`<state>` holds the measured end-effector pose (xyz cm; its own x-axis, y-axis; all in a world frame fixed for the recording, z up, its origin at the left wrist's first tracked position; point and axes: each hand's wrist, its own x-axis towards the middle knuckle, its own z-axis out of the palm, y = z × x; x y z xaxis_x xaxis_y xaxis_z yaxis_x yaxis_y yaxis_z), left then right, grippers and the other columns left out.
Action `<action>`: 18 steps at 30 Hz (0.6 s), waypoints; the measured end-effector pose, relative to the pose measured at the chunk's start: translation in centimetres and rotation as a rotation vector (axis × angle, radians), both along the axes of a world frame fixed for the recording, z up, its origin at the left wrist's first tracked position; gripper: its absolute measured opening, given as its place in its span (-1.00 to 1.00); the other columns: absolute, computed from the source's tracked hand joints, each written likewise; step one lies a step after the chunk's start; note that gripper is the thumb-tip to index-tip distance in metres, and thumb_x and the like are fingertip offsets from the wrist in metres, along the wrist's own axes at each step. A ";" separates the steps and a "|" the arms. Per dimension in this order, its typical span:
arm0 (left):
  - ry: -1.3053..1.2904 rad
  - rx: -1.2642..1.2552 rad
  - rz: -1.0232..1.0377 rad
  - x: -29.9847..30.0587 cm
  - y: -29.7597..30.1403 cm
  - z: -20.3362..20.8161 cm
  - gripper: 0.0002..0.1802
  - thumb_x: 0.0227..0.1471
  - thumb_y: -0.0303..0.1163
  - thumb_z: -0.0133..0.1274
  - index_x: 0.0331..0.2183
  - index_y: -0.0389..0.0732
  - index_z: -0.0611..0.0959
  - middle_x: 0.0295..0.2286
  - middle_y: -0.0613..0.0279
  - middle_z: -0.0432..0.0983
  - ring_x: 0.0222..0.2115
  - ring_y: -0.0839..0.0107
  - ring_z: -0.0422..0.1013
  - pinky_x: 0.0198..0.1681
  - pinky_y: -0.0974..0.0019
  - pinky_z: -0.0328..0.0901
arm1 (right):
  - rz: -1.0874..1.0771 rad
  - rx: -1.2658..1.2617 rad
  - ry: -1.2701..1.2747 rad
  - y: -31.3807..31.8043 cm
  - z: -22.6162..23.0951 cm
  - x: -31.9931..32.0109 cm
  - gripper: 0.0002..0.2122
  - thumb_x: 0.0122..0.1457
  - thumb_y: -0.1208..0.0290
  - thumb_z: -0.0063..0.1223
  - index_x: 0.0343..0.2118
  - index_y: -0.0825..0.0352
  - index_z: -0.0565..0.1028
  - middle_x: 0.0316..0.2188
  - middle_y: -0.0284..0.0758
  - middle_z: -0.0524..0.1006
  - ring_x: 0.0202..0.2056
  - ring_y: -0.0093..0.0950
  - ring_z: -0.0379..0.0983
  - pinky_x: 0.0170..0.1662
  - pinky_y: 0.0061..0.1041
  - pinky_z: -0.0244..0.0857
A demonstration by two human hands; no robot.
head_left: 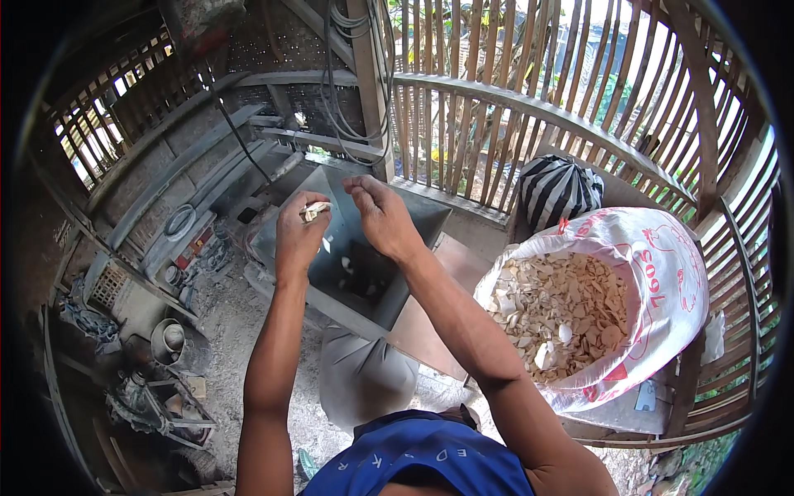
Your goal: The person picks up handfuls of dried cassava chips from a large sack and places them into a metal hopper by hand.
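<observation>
A: How are the pale chips point(315, 212) held?
B: They are pinched in the left hand point(301, 230), between thumb and fingers, with the long side of the bunch laid roughly crosswise and tilted slightly up toward the right.

A: And the right hand point(380, 217)?
B: It is held just beside the left, with its fingers bent and its fingertips pointed forward and to the left. Whether anything is gripped in it cannot be told, since the palm is turned away.

A: Where is the metal hopper point(424, 217) placed?
B: Its open mouth is seen below both hands; the left hand is set over the left part and the right hand over the middle. A few light pieces point(347, 265) are shown within its dark interior.

A: Where is the main supply of chips found?
B: In the open white sack point(680, 277), by which a heap of chips point(558, 310) is contained. It is placed to the right of the hopper and closer to the body than the hands are, so the right hand is the nearer one. Behind it, a striped bag point(561, 194) is seen, and a grey sack point(364, 382) is positioned below the hopper's near edge.
</observation>
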<state>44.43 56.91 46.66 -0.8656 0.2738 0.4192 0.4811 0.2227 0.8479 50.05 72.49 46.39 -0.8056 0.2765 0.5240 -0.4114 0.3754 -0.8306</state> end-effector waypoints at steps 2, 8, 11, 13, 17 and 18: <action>-0.022 -0.013 0.002 0.3 0.2 0.3 -0.80 -0.10 -0.54 0.14 -0.31 -0.30 0.64 -0.41 0.21 0.57 -0.42 0.46 0.47 -0.33 0.35 0.35 | -0.009 -0.015 0.031 0.2 -0.7 -0.6 -0.75 0.31 0.40 -0.15 -0.12 0.39 0.52 -0.25 -0.04 0.56 -0.18 -0.08 0.51 -0.10 -0.22 0.33; 0.029 -0.114 -0.027 0.1 0.2 0.0 -0.80 -0.06 -0.53 0.09 -0.31 -0.30 0.66 -0.44 0.15 0.59 -0.41 0.41 0.49 -0.29 0.30 0.36 | -0.028 -0.198 0.094 0.4 0.9 0.4 -0.77 0.23 0.58 -0.15 -0.13 0.45 0.52 -0.32 -0.23 0.58 -0.27 -0.43 0.49 -0.13 -0.47 0.34; 0.163 -0.196 -0.112 -0.7 0.2 -0.7 -0.79 -0.05 -0.52 0.06 -0.29 -0.31 0.64 -0.43 0.08 0.60 -0.41 0.33 0.52 -0.28 0.26 0.36 | -0.051 -0.346 0.288 1.5 1.5 1.1 -0.81 0.27 0.61 -0.12 -0.13 0.50 0.51 -0.27 -0.36 0.56 -0.22 -0.63 0.42 -0.10 -0.60 0.30; 0.172 -0.318 -0.129 -0.3 0.0 -0.4 -0.77 -0.05 -0.51 0.08 -0.27 -0.32 0.64 -0.40 0.02 0.61 -0.33 0.07 0.56 -0.23 0.19 0.37 | -0.134 -0.380 0.250 2.3 2.2 3.6 -0.82 0.28 0.55 -0.02 -0.11 0.49 0.51 -0.25 -0.35 0.57 -0.19 -0.62 0.44 -0.09 -0.59 0.33; 0.269 -0.594 -0.105 -1.1 -0.5 -1.5 -0.68 -0.02 -0.41 0.15 -0.16 -0.26 0.66 -0.11 0.00 0.57 -0.06 0.01 0.47 0.02 0.16 0.32 | -0.366 -0.168 0.206 6.8 -0.4 10.0 -0.80 0.26 0.50 0.05 -0.08 0.42 0.54 -0.20 -0.31 0.60 -0.11 -0.56 0.49 -0.03 -0.57 0.33; 0.277 -0.588 -0.130 -0.7 0.1 -1.1 -0.68 -0.02 -0.41 0.15 -0.16 -0.26 0.66 -0.11 0.00 0.57 -0.06 0.01 0.47 0.02 0.16 0.32 | -0.449 -0.070 0.159 8.6 -1.8 12.3 -0.77 0.22 0.43 0.11 -0.11 0.40 0.55 -0.19 -0.23 0.60 -0.10 -0.38 0.50 -0.01 -0.44 0.33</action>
<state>43.70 57.03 45.59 -0.6917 0.6198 0.3707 0.7181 0.5360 0.4439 62.31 81.12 44.57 -0.5098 0.6180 0.5984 -0.3453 0.4901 -0.8003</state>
